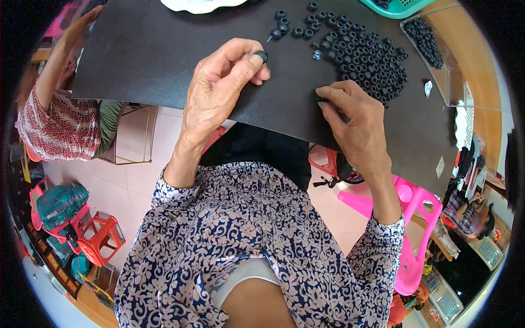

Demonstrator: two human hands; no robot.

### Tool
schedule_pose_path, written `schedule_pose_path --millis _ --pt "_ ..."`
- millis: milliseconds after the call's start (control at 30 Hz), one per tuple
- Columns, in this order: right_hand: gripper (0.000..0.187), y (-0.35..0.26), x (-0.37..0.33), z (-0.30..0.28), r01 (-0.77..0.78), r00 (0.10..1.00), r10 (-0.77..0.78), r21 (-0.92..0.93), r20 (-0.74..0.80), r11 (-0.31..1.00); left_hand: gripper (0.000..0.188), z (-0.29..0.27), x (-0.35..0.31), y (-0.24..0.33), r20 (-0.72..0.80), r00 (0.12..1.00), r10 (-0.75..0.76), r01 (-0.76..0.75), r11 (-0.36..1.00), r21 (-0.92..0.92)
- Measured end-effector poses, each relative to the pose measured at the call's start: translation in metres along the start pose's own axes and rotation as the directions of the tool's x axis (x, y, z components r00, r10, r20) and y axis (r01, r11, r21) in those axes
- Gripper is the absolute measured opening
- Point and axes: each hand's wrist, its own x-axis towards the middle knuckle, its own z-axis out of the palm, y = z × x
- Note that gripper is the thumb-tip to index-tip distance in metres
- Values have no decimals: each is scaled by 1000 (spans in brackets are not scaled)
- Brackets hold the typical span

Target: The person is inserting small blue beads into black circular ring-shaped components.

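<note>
Between the thumb and forefinger of my left hand (216, 90) is a small round black part (263, 56), held above the dark table (147, 60). My right hand (355, 117) is lower and to the right, its thumb and forefinger pinched round a small dark piece (319, 100), mostly hidden by the fingertips. Just beyond it spreads a pile of black ring-shaped parts (363, 57) with open centres. A few of these lie apart at the far side, one black part (276, 34) with a thin metal pin sticking out. Small silvery springs (316, 54) lie at the pile's left edge.
A clear tray (449, 82) with more small black parts stands at the right, near a green basket (404, 10). A white scalloped dish (199, 4) sits at the far edge. At left, another person's arm (63, 49) rests by the table. A pink chair (413, 235) stands beside me.
</note>
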Motion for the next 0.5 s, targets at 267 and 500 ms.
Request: schedule_pose_path --millis 267,500 --pt "13 2 6 2 -70 997 70 52 18 996 18 3 5 0 16 1000 -1 0 999 37" --pt "16 0 23 13 -120 993 111 353 48 928 18 3 6 1 12 999 -44 44 999 -12"
